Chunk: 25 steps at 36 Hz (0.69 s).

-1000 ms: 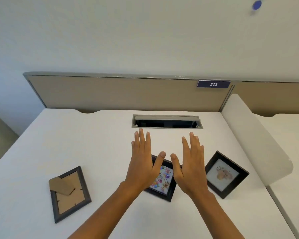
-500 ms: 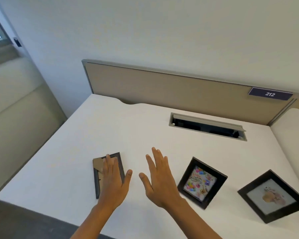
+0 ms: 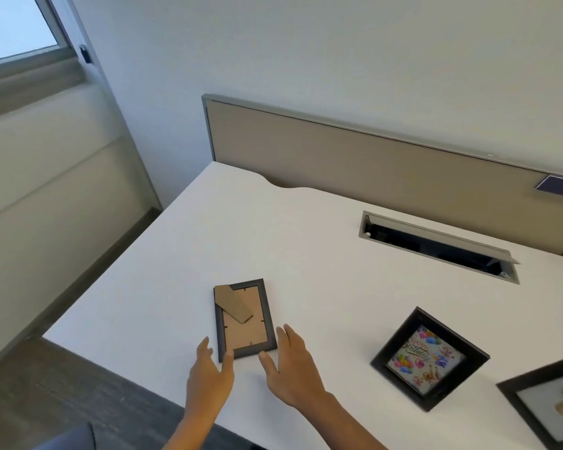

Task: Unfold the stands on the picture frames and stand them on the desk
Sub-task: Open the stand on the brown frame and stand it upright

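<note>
On the white worktop (image 3: 306,241), a face-down frame (image 3: 245,319) lies at seven o'clock, stand (image 3: 233,303) folded flat. Left hand (image 3: 208,381) and right hand (image 3: 293,368) flank its near end, fingers apart, gripping nothing. First frame's pickup; next, lift it and swing the stand out.

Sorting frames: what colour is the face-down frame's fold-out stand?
Cardboard brown stand, in the head view.

A white surface (image 3: 306,241) with a wavy back edge carries three dark picture frames. The face-down frame (image 3: 245,319) lies flat near the front edge, its brown backing up and its cardboard stand (image 3: 233,302) folded against it. To its right lies the birthday-picture frame (image 3: 429,358), face up and turned at an angle. A third frame (image 3: 546,404), also face up, is cut off at the right border. A grey cable hatch (image 3: 436,246) is set into the surface near the back.
</note>
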{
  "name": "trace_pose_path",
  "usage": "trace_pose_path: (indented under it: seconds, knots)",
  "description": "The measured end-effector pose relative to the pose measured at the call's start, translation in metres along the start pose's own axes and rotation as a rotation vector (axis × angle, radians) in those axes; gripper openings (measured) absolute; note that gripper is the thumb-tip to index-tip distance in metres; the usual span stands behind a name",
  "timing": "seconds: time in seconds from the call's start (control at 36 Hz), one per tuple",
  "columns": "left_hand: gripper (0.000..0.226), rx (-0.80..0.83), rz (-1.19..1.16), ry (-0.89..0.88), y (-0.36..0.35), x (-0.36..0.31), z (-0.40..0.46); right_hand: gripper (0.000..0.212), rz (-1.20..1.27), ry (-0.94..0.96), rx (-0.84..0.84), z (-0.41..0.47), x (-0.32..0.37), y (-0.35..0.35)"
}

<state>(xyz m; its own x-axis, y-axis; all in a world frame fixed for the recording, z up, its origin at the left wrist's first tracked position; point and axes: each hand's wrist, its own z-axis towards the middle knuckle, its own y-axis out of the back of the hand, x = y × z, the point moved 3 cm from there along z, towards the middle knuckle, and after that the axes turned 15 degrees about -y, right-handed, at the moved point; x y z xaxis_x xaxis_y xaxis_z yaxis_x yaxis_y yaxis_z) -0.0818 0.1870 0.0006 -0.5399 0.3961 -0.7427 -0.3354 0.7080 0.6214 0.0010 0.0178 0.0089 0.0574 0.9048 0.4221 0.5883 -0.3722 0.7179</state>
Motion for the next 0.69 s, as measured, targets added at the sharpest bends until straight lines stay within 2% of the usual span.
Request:
trace_pose_path:
  seconds: [0.31, 0.44, 0.58, 0.69]
  knots:
    - [0.077, 0.044, -0.084, 0.051, -0.022, -0.002, 0.002, 0.082, 0.143, -0.169, 0.085, 0.014, 0.006, -0.022]
    - [0.072, 0.008, -0.114, 0.091, -0.023, -0.008, 0.004, 0.074, 0.274, -0.173, 0.092, 0.015, 0.012, -0.019]
    - [0.058, -0.026, -0.146, 0.112, -0.014, -0.010, 0.006, 0.087, 0.330, -0.166, 0.092, 0.015, 0.011, -0.008]
    - [0.063, -0.061, -0.206, 0.067, -0.005, -0.011, 0.007, 0.087, 0.341, -0.103, 0.049, 0.017, 0.011, 0.001]
